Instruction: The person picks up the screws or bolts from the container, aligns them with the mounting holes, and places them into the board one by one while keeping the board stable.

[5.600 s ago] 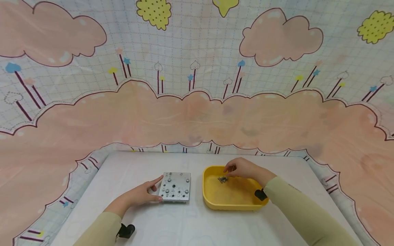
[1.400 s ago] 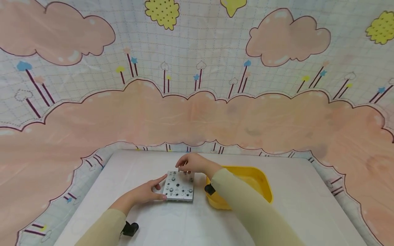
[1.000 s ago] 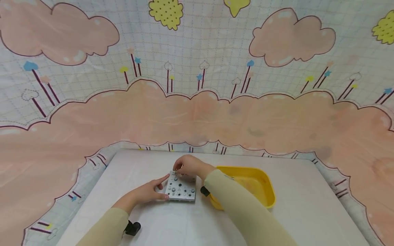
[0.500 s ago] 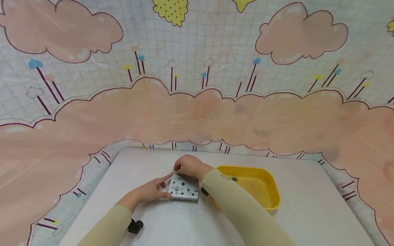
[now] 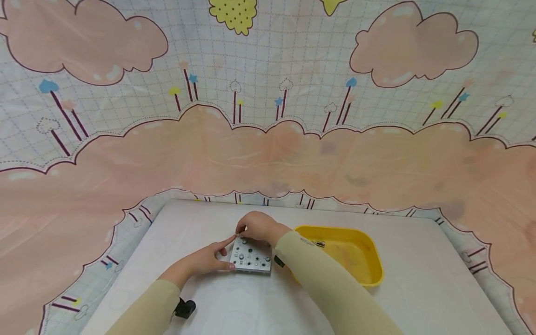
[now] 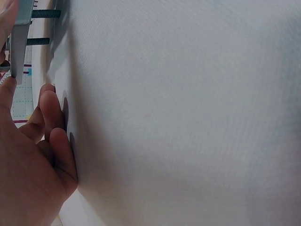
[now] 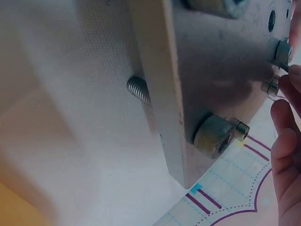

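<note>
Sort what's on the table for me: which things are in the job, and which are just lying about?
In the job:
metal plate, steadied by left hand
screw pinched by right hand at plate's far edge
yellow tray with a spare screw

Lying about:
patterned cloth
white table

Matt metal, glossy plastic, woven cloth

The plate (image 5: 251, 256) is grey brushed metal with a dull sheen; its bolts (image 7: 214, 135) are brighter steel with threaded shanks (one head looks tarnished); the yellow tray (image 5: 368, 279) is smooth, slightly glossy plastic; the white table cover (image 6: 188, 113) is fine-woven matt cloth; the printed backdrop (image 5: 268, 139) is soft, creased fabric.
</note>
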Motion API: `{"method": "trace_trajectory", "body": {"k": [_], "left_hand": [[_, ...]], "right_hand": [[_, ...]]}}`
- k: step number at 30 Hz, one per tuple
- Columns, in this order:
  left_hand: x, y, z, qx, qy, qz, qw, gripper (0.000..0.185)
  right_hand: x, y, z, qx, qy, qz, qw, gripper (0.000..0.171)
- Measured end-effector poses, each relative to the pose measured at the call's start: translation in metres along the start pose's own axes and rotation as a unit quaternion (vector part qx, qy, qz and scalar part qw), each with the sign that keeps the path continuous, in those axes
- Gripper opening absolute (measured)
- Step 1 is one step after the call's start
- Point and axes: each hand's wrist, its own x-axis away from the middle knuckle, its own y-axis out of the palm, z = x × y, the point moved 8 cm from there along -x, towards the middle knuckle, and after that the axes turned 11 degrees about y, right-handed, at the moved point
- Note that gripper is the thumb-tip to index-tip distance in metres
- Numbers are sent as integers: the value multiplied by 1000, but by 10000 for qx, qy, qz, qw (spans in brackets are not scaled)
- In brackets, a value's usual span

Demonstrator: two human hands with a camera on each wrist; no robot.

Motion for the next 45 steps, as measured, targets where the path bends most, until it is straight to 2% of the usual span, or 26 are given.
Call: {"method": "trace_trajectory", "body": {"k": [10, 17, 22, 28, 33, 38, 43, 45], "left_hand": [[0, -1, 5, -43, -16, -69, 10000, 96], [0, 0, 8, -76, 42, -128, 9999, 96], [-1, 0, 7, -45, -43, -107, 9999, 96], [-1, 0, 7, -79, -2, -75, 9999, 95], [-2, -1, 7, -64, 15, -70, 10000, 95], [-1, -1, 6, -108, 12, -75, 9999, 96], [1, -1, 3, -99, -53, -92, 9999, 96], [1, -1, 1, -95, -81, -96, 9999, 96]], "right_hand": [[1, -4, 3, 135, -51, 93, 9999, 13], [-2, 0, 3, 220, -30, -24, 9998, 14], [-3, 3, 3, 303, -33, -114, 9995, 14], [0, 1, 4, 294, -45, -45, 9995, 17], [2, -1, 8, 49, 89, -49, 9999, 17], [7, -10, 12, -471, 101, -3, 9988, 17], [18, -21, 14, -1131, 91, -101, 9935, 18], [21, -24, 15, -1237, 36, -136, 9922, 19]]}}
